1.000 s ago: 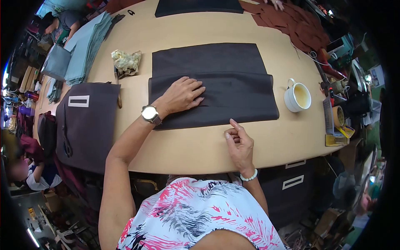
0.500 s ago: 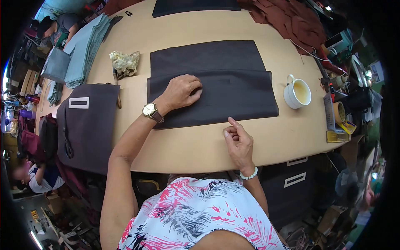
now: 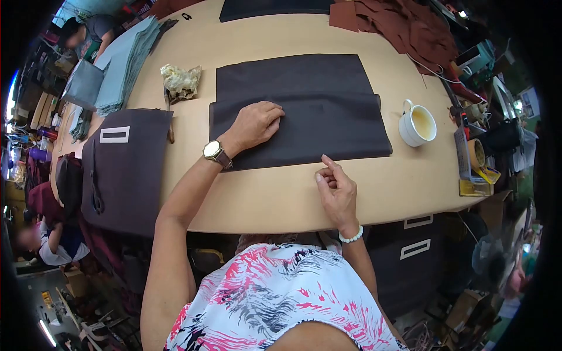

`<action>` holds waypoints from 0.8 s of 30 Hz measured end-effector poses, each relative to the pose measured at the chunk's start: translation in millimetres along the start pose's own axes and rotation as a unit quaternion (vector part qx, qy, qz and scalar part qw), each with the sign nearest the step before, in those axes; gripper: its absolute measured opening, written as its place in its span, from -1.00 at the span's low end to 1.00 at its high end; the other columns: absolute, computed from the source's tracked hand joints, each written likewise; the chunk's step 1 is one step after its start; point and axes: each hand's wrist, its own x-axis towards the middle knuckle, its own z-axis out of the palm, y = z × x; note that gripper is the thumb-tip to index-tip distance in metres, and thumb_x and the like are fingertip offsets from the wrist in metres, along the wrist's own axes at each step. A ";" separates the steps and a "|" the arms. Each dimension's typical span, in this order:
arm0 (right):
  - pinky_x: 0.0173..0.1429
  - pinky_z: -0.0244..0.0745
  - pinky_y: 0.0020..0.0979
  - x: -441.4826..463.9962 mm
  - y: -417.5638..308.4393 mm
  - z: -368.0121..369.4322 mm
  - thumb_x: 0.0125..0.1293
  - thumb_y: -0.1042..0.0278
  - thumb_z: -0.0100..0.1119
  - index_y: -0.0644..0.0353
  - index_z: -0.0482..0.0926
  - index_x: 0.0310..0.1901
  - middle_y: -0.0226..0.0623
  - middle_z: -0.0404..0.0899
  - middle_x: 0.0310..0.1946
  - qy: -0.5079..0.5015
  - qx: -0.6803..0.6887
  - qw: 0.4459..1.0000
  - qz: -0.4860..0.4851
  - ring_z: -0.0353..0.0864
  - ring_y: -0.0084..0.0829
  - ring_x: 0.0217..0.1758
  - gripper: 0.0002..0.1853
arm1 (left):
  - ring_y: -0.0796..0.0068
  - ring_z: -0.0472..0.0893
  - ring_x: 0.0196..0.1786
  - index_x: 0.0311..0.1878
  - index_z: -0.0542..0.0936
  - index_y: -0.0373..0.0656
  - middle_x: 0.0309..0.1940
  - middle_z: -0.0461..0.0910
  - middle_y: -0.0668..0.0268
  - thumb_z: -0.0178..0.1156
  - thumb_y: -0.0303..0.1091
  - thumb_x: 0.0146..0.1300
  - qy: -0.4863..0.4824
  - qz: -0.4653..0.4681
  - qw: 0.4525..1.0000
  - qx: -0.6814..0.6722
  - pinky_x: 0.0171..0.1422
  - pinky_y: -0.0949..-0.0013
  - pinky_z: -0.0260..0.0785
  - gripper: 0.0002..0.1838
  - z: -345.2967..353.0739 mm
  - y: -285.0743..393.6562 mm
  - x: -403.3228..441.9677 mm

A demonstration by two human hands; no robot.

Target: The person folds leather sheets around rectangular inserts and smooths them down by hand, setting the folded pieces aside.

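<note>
Dark fabric point(image 3: 333, 126) lies folded over on the table, its fold running along the edge nearest me. My left hand point(image 3: 256, 124) rests on the left part of the fabric with its fingers curled together; whether they pinch any cloth is hidden. Just below the fabric's near edge is my right hand point(image 3: 336, 187), palm turned sideways, index finger stretched out and the others loosely curled, with nothing in it. A second dark piece point(image 3: 132, 169) with a white rectangular frame point(image 3: 115, 134) and black scissors point(image 3: 95, 190) lies to the left.
A cup point(image 3: 417, 124) of yellowish drink stands right of the fabric. A crumpled pale bundle point(image 3: 180, 81) sits at its upper left. Grey-green cloth point(image 3: 126, 64) is stacked far left, brown cloth point(image 3: 404, 29) far right. A basket point(image 3: 464, 155) stands at the right edge. Two people are at the left.
My left hand's spread fingers have drawn together into a curl on the fabric. My right hand has barely moved. A brown cloth piece now shows at the top, and the view has shifted slightly.
</note>
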 end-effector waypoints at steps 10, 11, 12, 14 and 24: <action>-0.37 0.45 -0.56 -1.6 1.4 0.8 0.16 0.54 0.15 0.34 0.50 0.04 -0.29 0.59 -0.49 0.002 -0.006 1.000 -0.003 0.54 -0.58 -0.51 -0.64 | 0.22 0.59 -0.10 -0.20 0.59 -0.21 -0.17 0.61 0.21 0.17 -0.44 0.12 0.002 -0.029 1.000 0.003 -0.03 0.28 0.47 -0.83 -8.0 -0.5 -12.2; -0.37 0.45 -0.56 -2.0 1.6 0.8 0.17 0.54 0.14 0.34 0.49 0.05 -0.29 0.59 -0.48 -0.001 -0.006 1.000 -0.001 0.54 -0.57 -0.50 -0.63 | 0.22 0.59 -0.10 -0.20 0.59 -0.20 -0.16 0.60 0.21 0.19 -0.42 0.12 0.002 -0.027 1.000 0.000 -0.03 0.28 0.47 -0.82 -7.3 -1.5 -13.1; -0.37 0.45 -0.56 -2.1 2.0 0.8 0.17 0.54 0.14 0.34 0.48 0.06 -0.29 0.59 -0.47 -0.004 -0.007 1.000 0.002 0.54 -0.57 -0.50 -0.62 | 0.21 0.58 -0.07 -0.17 0.58 -0.20 -0.12 0.59 0.20 0.21 -0.39 0.11 0.001 -0.027 1.000 0.000 0.00 0.28 0.46 -0.79 -8.3 -0.8 -13.0; -0.36 0.45 -0.56 -2.2 1.9 0.1 0.17 0.55 0.14 0.34 0.46 0.09 -0.28 0.58 -0.44 -0.005 0.024 0.999 0.024 0.54 -0.55 -0.49 -0.60 | 0.20 0.55 0.00 -0.12 0.57 -0.21 -0.04 0.55 0.18 0.25 -0.33 0.09 -0.001 -0.028 1.000 -0.001 0.07 0.27 0.43 -0.72 -11.4 1.2 -12.2; -0.14 0.49 -0.37 70.8 19.3 -34.3 0.15 0.52 0.17 0.29 0.35 0.21 -0.17 0.59 -0.28 0.096 -0.183 0.975 -0.082 0.58 -0.32 -0.31 -0.47 | 0.09 0.33 0.28 0.15 0.44 -0.22 0.20 0.37 0.09 0.30 -0.08 0.07 0.032 -0.028 0.993 0.114 0.35 0.10 0.15 -0.38 -20.1 5.7 -7.6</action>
